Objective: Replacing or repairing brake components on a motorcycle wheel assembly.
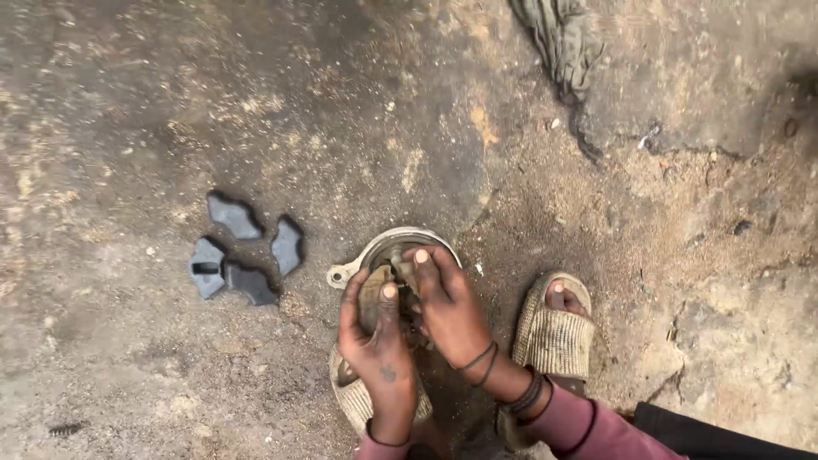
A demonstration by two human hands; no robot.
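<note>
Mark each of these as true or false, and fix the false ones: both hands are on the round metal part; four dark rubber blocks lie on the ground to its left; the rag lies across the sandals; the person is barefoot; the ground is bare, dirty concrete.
1. Both hands, left hand and right hand, are on the round metal part. True.
2. Four dark rubber blocks lie on the ground to its left. True.
3. The rag lies across the sandals. False: it lies at the top of the view, far from them.
4. The person is barefoot. False: woven sandals are on the feet.
5. The ground is bare, dirty concrete. True.
</note>
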